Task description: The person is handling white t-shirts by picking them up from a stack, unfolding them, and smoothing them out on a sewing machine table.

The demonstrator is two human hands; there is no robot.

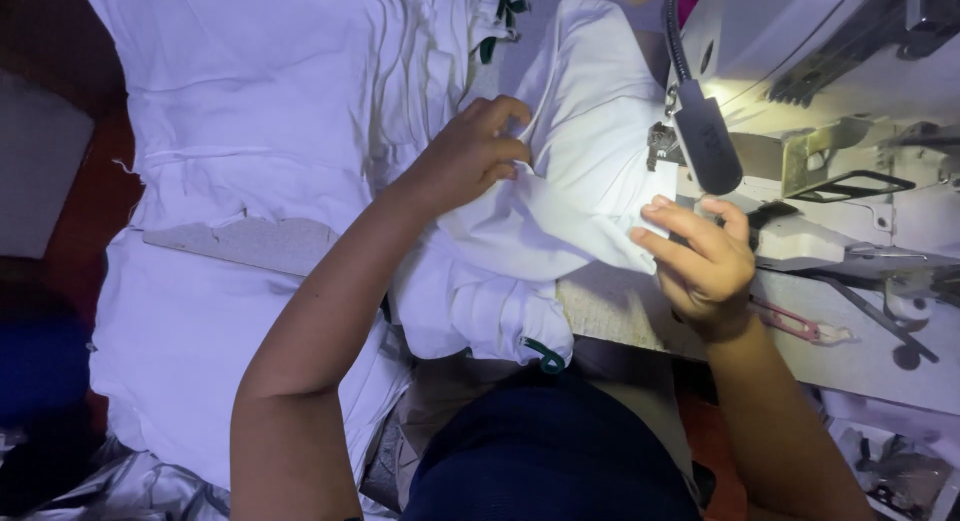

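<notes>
A white garment piece point(585, 171) lies bunched on the sewing table, lit by a lamp, with its edge at the needle area point(662, 146) of a white sewing machine point(830, 91). My left hand point(470, 156) pinches a fold of this white cloth at its upper left. Over at the machine bed, my right hand point(705, 256) grips the cloth's right edge, fingers curled on it. A dark green trim point(547, 358) shows at the garment's lower hem.
A pile of white fabric point(260, 111) covers the left side. A grey cardboard piece point(250, 243) lies across it. A black gooseneck lamp point(705, 131) hangs over the needle. Pink-handled snips point(795, 324) rest on the table point(620, 311) at right.
</notes>
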